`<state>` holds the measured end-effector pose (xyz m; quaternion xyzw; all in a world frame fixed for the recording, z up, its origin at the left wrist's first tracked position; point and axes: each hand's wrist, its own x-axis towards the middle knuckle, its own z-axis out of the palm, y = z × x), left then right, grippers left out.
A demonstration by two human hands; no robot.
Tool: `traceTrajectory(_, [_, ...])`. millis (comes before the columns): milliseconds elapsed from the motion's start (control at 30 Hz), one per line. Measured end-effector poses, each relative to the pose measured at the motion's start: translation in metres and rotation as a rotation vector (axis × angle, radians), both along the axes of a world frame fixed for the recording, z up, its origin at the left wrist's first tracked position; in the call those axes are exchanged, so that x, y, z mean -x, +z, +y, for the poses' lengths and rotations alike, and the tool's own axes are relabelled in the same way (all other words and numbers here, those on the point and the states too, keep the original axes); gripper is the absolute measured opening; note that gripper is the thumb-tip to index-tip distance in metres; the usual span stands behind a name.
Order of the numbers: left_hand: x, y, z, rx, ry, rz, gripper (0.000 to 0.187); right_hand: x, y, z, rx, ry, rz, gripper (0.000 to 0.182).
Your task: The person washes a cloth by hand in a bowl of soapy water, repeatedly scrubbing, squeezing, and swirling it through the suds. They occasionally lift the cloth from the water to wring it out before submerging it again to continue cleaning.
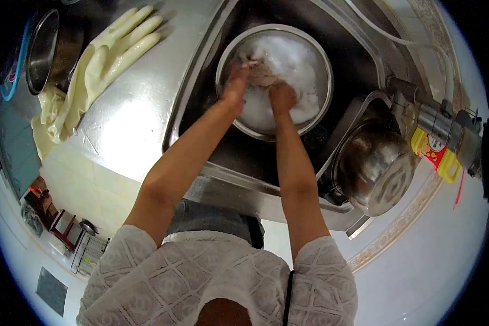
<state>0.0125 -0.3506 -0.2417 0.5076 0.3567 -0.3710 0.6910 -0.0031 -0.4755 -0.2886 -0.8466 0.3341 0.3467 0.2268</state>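
Note:
A round metal basin point(327, 81) of white suds point(296, 57) stands in the sink. In it a wet, bunched, pale brownish cloth point(261, 75) lies between my hands. My left hand point(236, 86) is at the basin's left side, its fingers closed on the cloth's left part and partly hidden. My right hand point(282, 99) makes a fist at the cloth's lower right edge, gripping it close to the foam. The fingertips of the right hand are out of sight.
A dark sink point(244, 155) surrounds the basin. An upturned metal pot point(383, 165) sits in the right compartment, below a faucet point(434, 122). A yellow-and-red bottle point(433, 149) stands behind. Pale rubber gloves point(100, 68) and a metal bowl point(42, 51) lie on the left counter point(163, 65).

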Motion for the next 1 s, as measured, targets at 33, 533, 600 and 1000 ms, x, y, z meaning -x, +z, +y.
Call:
traceTrajectory(33, [0.002, -0.002, -0.002, 0.018, 0.018, -0.021, 0.071, 0.009, -0.003, 0.0, 0.002, 0.001, 0.002, 0.03])
traceTrajectory(533, [-0.013, -0.033, -0.01, 0.568, 0.312, 0.087, 0.052, 0.044, 0.063, 0.024, -0.515, 0.181, -1.064, 0.021])
traceTrajectory(600, [-0.01, -0.036, -0.011, 0.534, 0.224, -0.147, 0.046, 0.05, 0.089, 0.03, -0.405, 0.381, -1.23, 0.016])
traceTrajectory(1000, [0.006, 0.019, -0.032, 0.341, 0.264, -0.051, 0.035, -0.002, 0.101, 0.03, 0.096, -0.027, -0.797, 0.027])
